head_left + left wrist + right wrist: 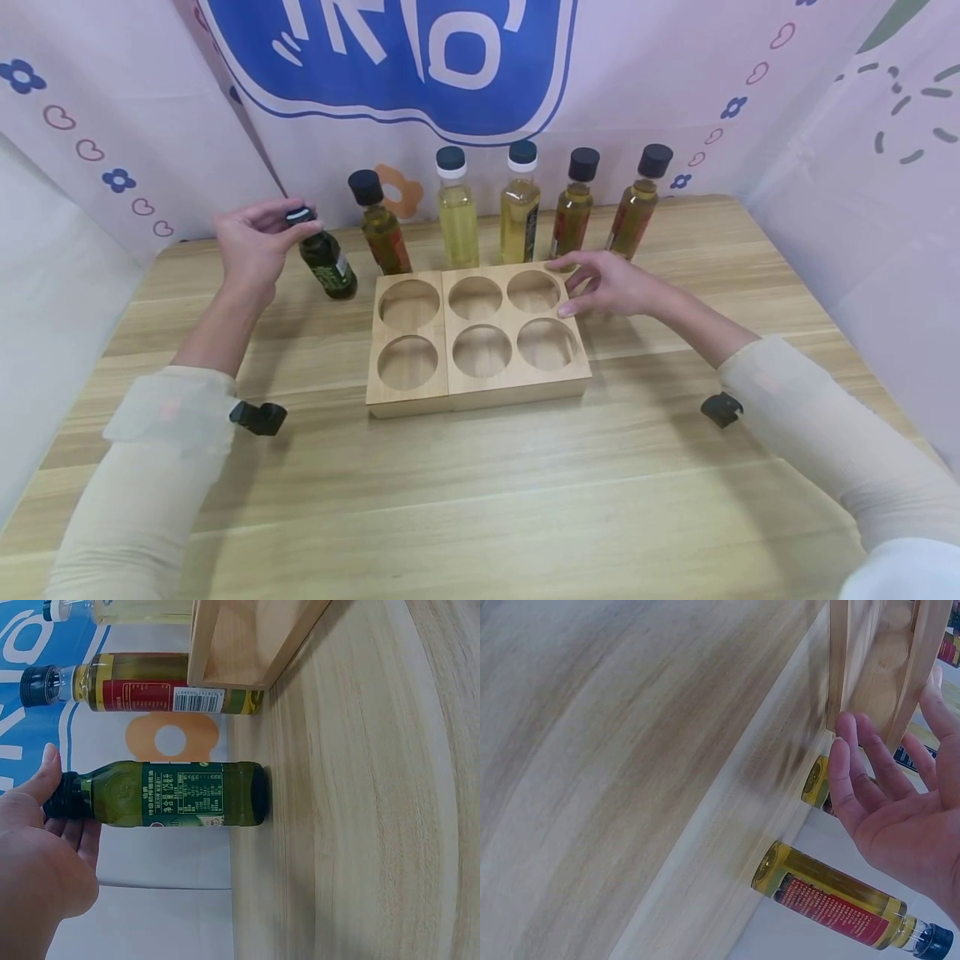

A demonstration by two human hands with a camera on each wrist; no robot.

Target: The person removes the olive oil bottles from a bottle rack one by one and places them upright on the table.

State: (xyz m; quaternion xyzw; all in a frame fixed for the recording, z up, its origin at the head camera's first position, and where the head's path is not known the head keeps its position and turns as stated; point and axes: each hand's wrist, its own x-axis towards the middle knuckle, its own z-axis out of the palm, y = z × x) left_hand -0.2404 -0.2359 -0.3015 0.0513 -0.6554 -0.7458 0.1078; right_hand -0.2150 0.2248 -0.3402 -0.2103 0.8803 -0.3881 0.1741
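Observation:
In the head view my left hand [255, 242] pinches the dark cap of a green glass oil bottle [327, 262] at the back left of the table. The left wrist view shows this bottle [176, 793] upright, its base at the tabletop, with thumb and fingers about the cap. A wooden bottle rack [446, 333] with several round holes lies at the middle, in two blocks side by side. At its back right corner my right hand [611, 283] touches the edge with loosely bent fingers. The right wrist view shows those fingers [881, 769] against the rack's hollow end.
Behind the rack stand a red-labelled oil bottle [385, 237], two white-collared bottles of pale oil [459, 221] [519, 217] and two more dark-capped bottles [572, 217] [634, 212]. A printed cloth [645, 75] hangs behind the wooden table [480, 508].

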